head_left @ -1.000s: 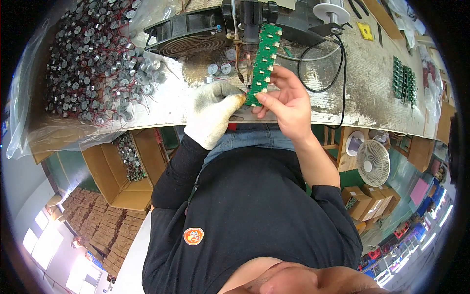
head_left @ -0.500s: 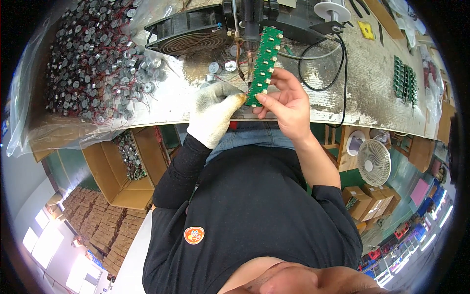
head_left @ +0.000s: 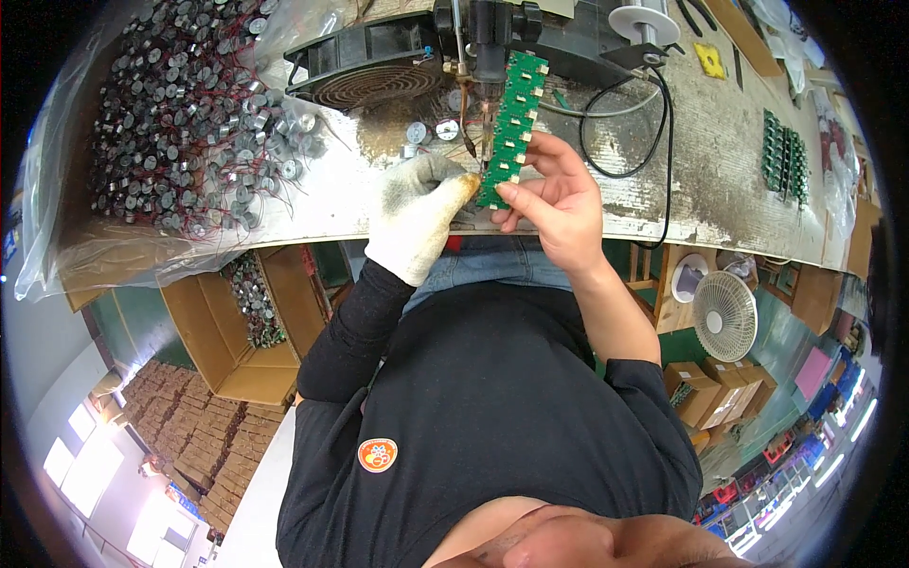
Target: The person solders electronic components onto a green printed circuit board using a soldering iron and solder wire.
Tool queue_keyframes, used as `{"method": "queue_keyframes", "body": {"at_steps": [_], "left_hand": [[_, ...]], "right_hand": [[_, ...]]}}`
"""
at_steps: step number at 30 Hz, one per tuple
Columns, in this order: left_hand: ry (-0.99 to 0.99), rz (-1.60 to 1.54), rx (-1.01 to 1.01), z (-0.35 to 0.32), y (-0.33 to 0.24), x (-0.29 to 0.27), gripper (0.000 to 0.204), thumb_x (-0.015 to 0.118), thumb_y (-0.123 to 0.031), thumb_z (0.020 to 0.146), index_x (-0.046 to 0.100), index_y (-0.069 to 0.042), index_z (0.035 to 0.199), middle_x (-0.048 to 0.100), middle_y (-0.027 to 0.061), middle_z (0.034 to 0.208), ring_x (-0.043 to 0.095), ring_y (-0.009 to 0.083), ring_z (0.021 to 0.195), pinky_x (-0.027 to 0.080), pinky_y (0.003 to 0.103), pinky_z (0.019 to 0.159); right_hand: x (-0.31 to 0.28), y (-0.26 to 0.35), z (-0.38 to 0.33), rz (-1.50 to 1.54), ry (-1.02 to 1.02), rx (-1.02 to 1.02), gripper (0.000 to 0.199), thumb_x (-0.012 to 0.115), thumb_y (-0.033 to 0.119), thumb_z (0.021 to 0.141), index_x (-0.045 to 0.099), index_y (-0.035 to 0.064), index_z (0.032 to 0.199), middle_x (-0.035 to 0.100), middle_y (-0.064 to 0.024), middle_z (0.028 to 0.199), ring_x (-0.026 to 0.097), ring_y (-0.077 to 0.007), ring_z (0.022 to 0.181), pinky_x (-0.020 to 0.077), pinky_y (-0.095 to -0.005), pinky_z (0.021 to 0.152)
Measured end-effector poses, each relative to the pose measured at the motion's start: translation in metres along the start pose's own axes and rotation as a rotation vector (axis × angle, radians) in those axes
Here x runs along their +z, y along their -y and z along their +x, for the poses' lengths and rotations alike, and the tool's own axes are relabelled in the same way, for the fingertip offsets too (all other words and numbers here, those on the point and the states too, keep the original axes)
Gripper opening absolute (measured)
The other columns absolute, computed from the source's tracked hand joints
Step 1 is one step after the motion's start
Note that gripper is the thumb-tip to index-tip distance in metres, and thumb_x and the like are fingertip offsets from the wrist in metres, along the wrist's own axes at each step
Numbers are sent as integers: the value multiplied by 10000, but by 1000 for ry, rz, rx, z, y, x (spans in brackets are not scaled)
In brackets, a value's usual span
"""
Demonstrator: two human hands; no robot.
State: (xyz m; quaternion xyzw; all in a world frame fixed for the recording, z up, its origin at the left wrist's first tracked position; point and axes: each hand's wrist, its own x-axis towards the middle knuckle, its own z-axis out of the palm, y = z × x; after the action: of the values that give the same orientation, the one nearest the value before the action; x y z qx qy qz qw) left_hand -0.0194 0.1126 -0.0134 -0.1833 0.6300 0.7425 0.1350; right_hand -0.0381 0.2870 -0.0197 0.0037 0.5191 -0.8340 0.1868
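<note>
A long green circuit board (head_left: 516, 118) with a row of small white connectors stands tilted over the near edge of the workbench. My bare right hand (head_left: 561, 204) pinches its near end between thumb and fingers, from the right. On the left side of that end, my left hand (head_left: 412, 218) in a white glove is closed, thumb and forefinger pressed together near the board's edge. Whatever it pinches is hidden. Just beyond the fingertips, a thin metal nozzle (head_left: 470, 142) and the upright black body of a soldering stand (head_left: 489, 57) come down beside the board.
A large heap of small round motors (head_left: 180, 123) with red wires covers the bench's left. Loose motors (head_left: 417, 133) lie beyond my left hand, near a black box fan (head_left: 374, 80). Rightward are a white spool (head_left: 644, 24), a black cable (head_left: 668, 142) and more green boards (head_left: 782, 161).
Both hands and the circuit board keep almost the same pose, appearing only very slightly farther right in the picture.
</note>
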Motion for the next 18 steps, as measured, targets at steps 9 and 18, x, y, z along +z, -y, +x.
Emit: {"method": "queue_keyframes", "body": {"at_steps": [9,18], "left_hand": [[23,84,12,1,4,0,150,618,-131,866,621,11,914,643,47,811,608,105,705,493,238,650],[-68,298,160,-12,3,-11,234,688,-144,802,622,30,945,645,89,846,620,137,740,502,269,685]], "right_hand": [[-3,-5,-1,-16,-7,10,500,604,-78,828,396,0,1275,541,-142,1100,662,-185,696,539,-228,526],[1,-7,-1,-6,-24,22,507,613,-79,821,404,9,1274,548,-142,1093,656,-185,694,531,-245,527]]}}
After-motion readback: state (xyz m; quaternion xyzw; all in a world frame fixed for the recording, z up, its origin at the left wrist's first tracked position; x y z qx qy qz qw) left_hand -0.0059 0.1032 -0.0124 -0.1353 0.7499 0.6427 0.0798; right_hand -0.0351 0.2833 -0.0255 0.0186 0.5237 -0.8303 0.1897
